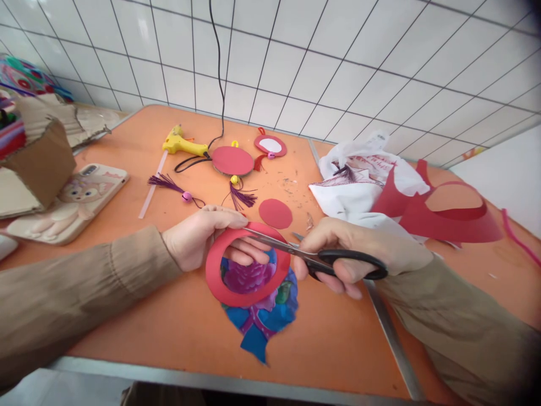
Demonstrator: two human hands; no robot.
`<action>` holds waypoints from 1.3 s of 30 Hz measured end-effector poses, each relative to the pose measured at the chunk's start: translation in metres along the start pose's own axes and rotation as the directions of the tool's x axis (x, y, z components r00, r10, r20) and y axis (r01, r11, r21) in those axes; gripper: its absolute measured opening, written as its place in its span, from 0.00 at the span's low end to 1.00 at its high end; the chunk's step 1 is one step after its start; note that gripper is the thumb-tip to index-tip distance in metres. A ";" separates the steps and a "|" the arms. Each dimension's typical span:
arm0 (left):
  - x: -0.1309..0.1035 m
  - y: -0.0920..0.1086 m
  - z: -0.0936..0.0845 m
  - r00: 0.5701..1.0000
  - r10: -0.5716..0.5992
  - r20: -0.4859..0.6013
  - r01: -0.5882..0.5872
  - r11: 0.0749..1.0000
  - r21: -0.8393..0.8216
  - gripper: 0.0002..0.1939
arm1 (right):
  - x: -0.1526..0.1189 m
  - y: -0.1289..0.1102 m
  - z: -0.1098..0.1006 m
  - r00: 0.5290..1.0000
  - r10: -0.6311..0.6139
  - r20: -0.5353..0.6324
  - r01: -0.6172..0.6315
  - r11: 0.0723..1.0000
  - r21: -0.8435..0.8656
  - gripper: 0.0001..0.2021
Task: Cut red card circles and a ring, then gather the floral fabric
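My left hand (203, 237) grips a red paper ring (215, 282) by its upper left edge, fingers showing through the hole. In my right hand (338, 248) is a pair of black-handled scissors (355, 260); one blade lies across the top of the ring, and the blades look slightly apart. Under the ring, a blue and purple flower-patterned cloth piece (279, 316) rests on the table. A red paper disc (275, 213) lies just beyond the ring.
Behind are a yellow glue gun (186, 144) with a cord, a round red pendant (232, 160), a smaller pendant (270, 145) and a purple tassel (169, 185). A phone (93, 197) and cardboard box (46, 163) stand left; a plastic bag (350, 192) and red paper scraps (443, 223) lie right.
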State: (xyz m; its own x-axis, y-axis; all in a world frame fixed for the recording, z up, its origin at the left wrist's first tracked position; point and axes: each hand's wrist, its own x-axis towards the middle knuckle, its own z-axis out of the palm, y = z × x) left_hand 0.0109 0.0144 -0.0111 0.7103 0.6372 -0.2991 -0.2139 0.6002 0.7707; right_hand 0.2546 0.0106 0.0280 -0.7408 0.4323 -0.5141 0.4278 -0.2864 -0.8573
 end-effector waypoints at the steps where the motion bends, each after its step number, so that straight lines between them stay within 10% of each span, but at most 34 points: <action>1: 0.000 0.000 0.000 1.000 -0.002 -0.004 0.002 1.000 -0.001 0.14 | 0.000 0.000 0.000 1.000 0.001 -0.006 -0.001 1.000 -0.003 0.25; 39: 0.001 0.003 0.001 0.999 0.004 -0.048 -0.001 0.998 0.067 0.14 | -0.003 -0.003 0.002 0.997 0.062 -0.038 -0.065 0.994 -0.085 0.26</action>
State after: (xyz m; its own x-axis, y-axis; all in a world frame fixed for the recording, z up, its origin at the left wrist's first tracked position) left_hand 0.0116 0.0156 -0.0085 0.6765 0.6620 -0.3226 -0.1694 0.5662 0.8067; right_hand 0.2542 0.0083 0.0321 -0.6923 0.4459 -0.5673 0.5177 -0.2406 -0.8210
